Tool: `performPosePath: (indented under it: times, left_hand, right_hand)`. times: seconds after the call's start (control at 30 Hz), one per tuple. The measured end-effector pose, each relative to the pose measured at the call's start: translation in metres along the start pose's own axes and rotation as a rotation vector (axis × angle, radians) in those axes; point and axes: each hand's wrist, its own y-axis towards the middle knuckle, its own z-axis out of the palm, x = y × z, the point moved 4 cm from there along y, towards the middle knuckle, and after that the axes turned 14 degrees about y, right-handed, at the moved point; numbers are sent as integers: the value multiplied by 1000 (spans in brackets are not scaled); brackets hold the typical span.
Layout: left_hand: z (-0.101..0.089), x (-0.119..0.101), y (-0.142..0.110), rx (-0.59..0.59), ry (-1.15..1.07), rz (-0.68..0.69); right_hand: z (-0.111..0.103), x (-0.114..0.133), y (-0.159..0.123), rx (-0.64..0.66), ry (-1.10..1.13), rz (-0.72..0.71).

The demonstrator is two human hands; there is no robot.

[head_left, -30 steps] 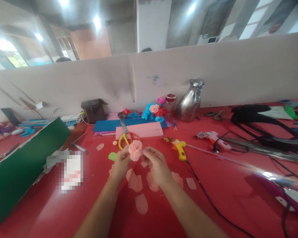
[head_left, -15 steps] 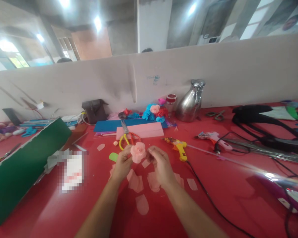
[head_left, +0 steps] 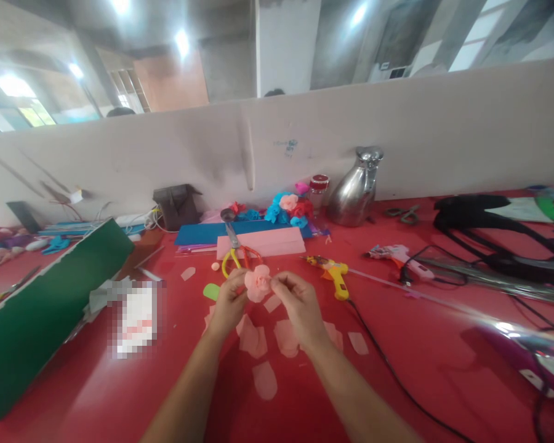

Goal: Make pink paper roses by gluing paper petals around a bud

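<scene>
Head view: two bare hands are working over a glossy red tabletop (head_left: 111,400). Left hand (head_left: 228,304) is pinching a pale pink, layered paper flower (head_left: 256,282) low on its left side, thumb and fingers closed on it. Right hand (head_left: 300,311) is holding a narrow pinch at the flower's right edge, fingertips touching the petals. Flower is sitting between both hands, raised above the tabletop near the middle.

Progress, judging by looks: flower is already showing a gathered centre with broader outer petals opening round it, so it is seeming well built up. Loose pale pink paper petals (head_left: 264,379) are lying below and around the hands, some stacked, some single, none of these attached. Whether more are needed, cannot tell.

Materials: petals are looking thin, matte and slightly see-through, rounded at one end, squarer at the other. Flat pink paper sheet (head_left: 277,241) is lying behind, overlapping a blue paper sheet (head_left: 198,234). Metal scissors with yellow and red looped handles (head_left: 233,255) are resting partly on the pink sheet. Yellow plastic glue gun (head_left: 335,277) is lying right of the hands, black cord trailing. Bunched blue paper flowers (head_left: 275,212) are standing at the back near a shiny, pear-shaped steel jug (head_left: 353,191).
</scene>
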Motion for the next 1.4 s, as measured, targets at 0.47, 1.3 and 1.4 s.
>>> performPosePath:
  times: [0.47,1.3,1.4]
  left_hand:
    - [5,-8,-2,144,-144,5]
    - [5,-4,-11,450,-160,-28]
    - [3,-5,-10,449,-162,-41]
  right_hand:
    - [-1,0,4,23,177,72]
    - [-13,19,6,372,14,224]
    - [-16,23,7,383,-36,168]
